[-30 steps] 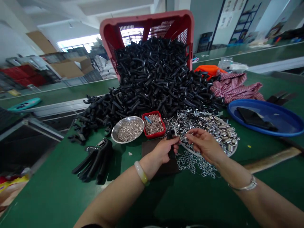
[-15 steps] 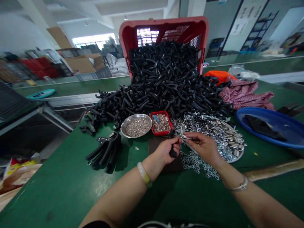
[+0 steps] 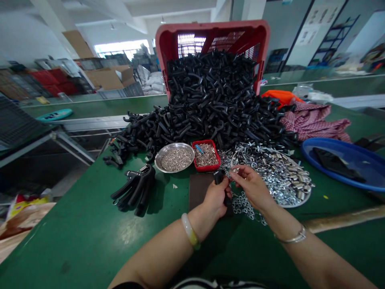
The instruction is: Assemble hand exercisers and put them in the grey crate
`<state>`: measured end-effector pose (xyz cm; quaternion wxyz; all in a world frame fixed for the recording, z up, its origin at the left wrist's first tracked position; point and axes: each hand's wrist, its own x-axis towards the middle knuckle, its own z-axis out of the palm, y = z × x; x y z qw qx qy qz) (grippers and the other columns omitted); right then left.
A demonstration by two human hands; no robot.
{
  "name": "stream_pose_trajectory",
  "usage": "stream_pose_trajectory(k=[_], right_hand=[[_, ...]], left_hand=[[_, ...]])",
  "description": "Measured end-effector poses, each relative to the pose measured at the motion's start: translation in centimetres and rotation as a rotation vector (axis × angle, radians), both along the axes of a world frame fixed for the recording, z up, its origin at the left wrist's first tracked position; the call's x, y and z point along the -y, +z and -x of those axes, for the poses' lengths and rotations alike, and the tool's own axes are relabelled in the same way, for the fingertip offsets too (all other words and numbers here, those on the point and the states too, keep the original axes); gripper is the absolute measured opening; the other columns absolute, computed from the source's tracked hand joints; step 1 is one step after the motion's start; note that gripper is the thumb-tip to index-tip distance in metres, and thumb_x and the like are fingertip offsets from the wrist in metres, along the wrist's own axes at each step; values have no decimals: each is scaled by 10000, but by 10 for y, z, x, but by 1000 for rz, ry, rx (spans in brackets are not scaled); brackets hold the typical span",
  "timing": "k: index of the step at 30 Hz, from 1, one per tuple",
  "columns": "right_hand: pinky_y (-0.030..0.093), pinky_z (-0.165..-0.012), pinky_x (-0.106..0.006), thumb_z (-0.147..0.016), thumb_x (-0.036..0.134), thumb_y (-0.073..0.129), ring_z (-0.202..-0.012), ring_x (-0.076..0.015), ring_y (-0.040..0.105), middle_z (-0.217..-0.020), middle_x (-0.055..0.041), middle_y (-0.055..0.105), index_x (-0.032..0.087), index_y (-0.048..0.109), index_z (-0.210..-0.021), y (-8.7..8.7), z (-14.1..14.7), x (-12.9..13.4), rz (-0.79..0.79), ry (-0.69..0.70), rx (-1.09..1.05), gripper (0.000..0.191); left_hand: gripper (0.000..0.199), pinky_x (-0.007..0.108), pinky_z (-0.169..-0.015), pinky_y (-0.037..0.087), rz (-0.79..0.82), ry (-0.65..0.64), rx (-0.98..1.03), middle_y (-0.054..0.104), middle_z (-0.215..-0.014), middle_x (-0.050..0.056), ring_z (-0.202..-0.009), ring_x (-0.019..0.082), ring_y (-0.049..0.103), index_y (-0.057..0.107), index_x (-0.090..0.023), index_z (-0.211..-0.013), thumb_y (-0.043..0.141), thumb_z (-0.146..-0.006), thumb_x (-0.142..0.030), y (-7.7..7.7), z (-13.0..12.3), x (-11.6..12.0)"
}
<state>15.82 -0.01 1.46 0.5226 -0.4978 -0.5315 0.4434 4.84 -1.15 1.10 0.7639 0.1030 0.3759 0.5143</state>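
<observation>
My left hand (image 3: 215, 196) is closed around a black plastic handle (image 3: 219, 176), its hooked end pointing up and away. Close beside it, my right hand (image 3: 254, 186) pinches a small shiny metal part (image 3: 235, 170) between thumb and fingers; its exact kind is too small to make out. Both hands are over the near left edge of a round tray (image 3: 294, 205) heaped with metal rings, nuts and sleeves. Loose metal rings (image 3: 243, 208) lie just below my right hand. Under my left hand is a dark square pad (image 3: 197, 189).
A tipped red crate (image 3: 213, 26) spills a large pile of black handles (image 3: 207, 108). Nearer are a steel bowl (image 3: 158, 165) and a red box (image 3: 209, 168) of small metal pieces. Handles with metal fittings (image 3: 136, 188) lie left. Right are a blue tray (image 3: 371, 160), checked cloth (image 3: 315, 120) and stick (image 3: 343, 218).
My right hand has drawn back slightly, its fingers now bunched upward around the small metal part. My left hand has tilted the black handle a little and keeps hold of it. The view has shifted slightly.
</observation>
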Motion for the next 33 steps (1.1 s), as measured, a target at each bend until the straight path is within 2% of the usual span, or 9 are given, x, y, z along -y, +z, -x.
stream_pose_trajectory(k=[2, 4, 8, 12, 15, 22, 27, 33], right_hand=[[463, -655, -301, -738, 403, 602, -693, -146, 563, -758, -20, 597, 188, 551, -963, -4, 1, -2, -80, -19, 188, 315], [464, -690, -323, -768, 394, 568, -707, -161, 576, -769, -31, 606, 192, 536, -982, -5, 0, -5, -148, -16, 319, 296], [474, -702, -325, -792, 383, 538, -763, -169, 588, -859, -53, 615, 207, 510, -986, 12, 0, -9, -209, 52, 281, 263], [475, -716, -322, -785, 361, 550, -788, -163, 581, -865, -52, 613, 203, 525, -944, 33, 5, -10, -204, 189, 266, 225], [474, -691, -312, -789, 346, 546, -774, -158, 578, -868, -51, 618, 199, 533, -937, 37, 7, -9, -210, 204, 348, 209], [477, -700, -311, -804, 334, 538, -775, -160, 587, -878, -42, 621, 216, 529, -979, 34, 3, -7, -251, 229, 441, 211], [479, -705, -312, -805, 334, 536, -778, -163, 591, -903, -43, 624, 223, 521, -999, 34, 1, -7, -255, 218, 462, 224], [483, -678, -304, -806, 342, 515, -742, -159, 591, -862, -31, 623, 230, 532, -966, 34, 3, -6, -273, 237, 570, 195]], left_hand=[[62, 93, -339, 267, 16, 8, 41, 394, -537, -61, -378, 14, 360, 459, -148, -791, 499, -821, -111, -1, 3, -1], [30, 85, -337, 271, 56, -21, 136, 460, -597, -39, -382, 4, 366, 473, -146, -814, 491, -827, -124, -1, 6, -2], [67, 74, -316, 268, 145, -177, 327, 548, -707, 10, -381, -9, 368, 499, -120, -808, 486, -830, -182, -2, 13, -1], [141, 74, -296, 238, 190, -318, 356, 413, -524, -41, -350, 0, 327, 491, -100, -710, 459, -817, -185, -4, 18, 0], [158, 76, -292, 228, 193, -385, 371, 325, -476, -66, -334, 6, 299, 483, -107, -683, 452, -803, -204, -3, 21, -1], [141, 71, -294, 226, 208, -424, 451, 326, -496, -65, -332, 2, 300, 462, -114, -684, 456, -788, -210, -5, 27, -4], [127, 73, -294, 231, 222, -434, 420, 336, -499, -63, -330, 4, 301, 458, -125, -687, 466, -783, -209, -5, 28, -3], [187, 70, -300, 203, 234, -456, 368, 265, -463, -79, -321, -3, 272, 454, -112, -651, 465, -788, -238, -1, 27, -2]])
